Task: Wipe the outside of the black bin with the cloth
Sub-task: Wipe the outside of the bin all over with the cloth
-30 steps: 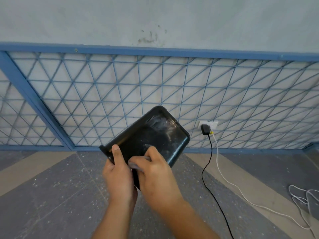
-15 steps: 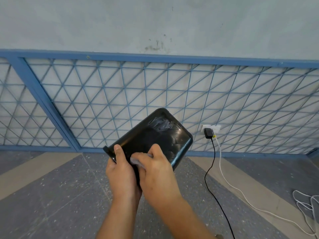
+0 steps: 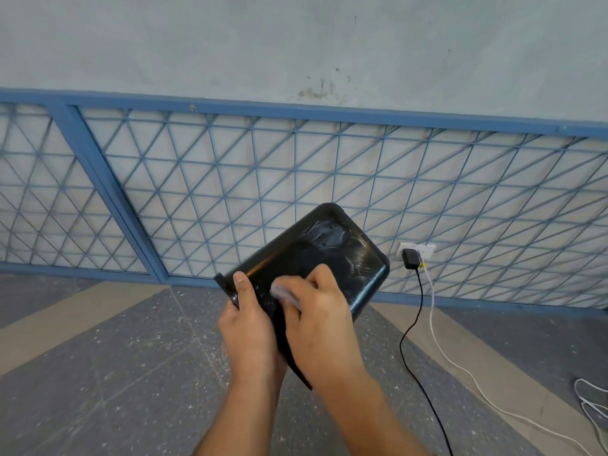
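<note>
The black bin [image 3: 316,255] is held up off the floor in front of the blue lattice grille [image 3: 230,179], tipped so that a broad outer face turns toward the person, likely to bring that side within easy reach for wiping. The left hand [image 3: 250,324] clamps the bin's rim with its thumb laid on the outer face, steadying it. The right hand [image 3: 322,317], fingers curled, grasps the pale cloth [image 3: 284,291] and presses it against that face just beside the thumb.
</note>
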A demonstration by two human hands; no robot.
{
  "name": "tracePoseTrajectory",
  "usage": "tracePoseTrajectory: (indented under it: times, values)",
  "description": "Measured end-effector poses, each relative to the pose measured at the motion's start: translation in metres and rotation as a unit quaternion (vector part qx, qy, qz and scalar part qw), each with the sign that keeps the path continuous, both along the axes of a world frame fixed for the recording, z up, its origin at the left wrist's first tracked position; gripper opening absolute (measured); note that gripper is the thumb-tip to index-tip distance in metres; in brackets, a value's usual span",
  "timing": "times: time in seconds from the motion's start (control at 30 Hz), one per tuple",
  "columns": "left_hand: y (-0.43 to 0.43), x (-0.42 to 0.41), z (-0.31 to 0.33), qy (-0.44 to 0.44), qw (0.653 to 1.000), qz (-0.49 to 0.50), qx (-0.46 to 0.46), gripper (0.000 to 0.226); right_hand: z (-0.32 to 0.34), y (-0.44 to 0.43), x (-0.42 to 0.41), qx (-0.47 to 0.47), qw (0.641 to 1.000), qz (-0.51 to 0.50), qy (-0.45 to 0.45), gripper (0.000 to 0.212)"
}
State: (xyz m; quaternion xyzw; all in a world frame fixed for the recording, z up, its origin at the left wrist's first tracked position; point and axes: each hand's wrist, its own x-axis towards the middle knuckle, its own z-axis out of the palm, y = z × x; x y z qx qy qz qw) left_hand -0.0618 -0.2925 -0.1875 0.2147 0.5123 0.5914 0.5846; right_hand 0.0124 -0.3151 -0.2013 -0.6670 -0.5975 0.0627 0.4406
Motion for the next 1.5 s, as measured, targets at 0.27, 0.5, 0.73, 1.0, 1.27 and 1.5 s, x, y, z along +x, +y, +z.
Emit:
tracePoseTrajectory:
  times: [0.27,0.5,0.73,1.0,1.27,1.5]
  values:
    - [0.008,-0.003,-0.004,-0.015,0.999,0.033,-0.015,0.04,-0.014,-0.015,0.005,-0.005,0.999,-0.036,0.006,0.022]
    - [0.009,-0.005,-0.002,-0.015,0.999,0.022,-0.019,0.04,-0.001,-0.001,-0.008,-0.002,1.0,-0.005,-0.011,0.029]
    - [0.015,-0.005,-0.006,-0.006,0.999,0.034,-0.033,0.042,-0.005,-0.008,0.021,-0.033,0.997,-0.063,0.003,0.023]
    - [0.012,-0.004,-0.004,-0.015,0.999,0.019,-0.028,0.04,-0.008,-0.013,0.001,-0.025,1.0,0.016,-0.001,0.024]
    - [0.012,-0.001,0.0,-0.042,0.998,0.028,-0.047,0.038,-0.007,-0.007,0.027,-0.007,0.999,-0.047,0.016,0.024]
    - [0.023,-0.013,0.0,-0.049,0.997,0.044,-0.046,0.035,-0.013,-0.013,0.049,-0.024,0.998,-0.011,0.061,0.022]
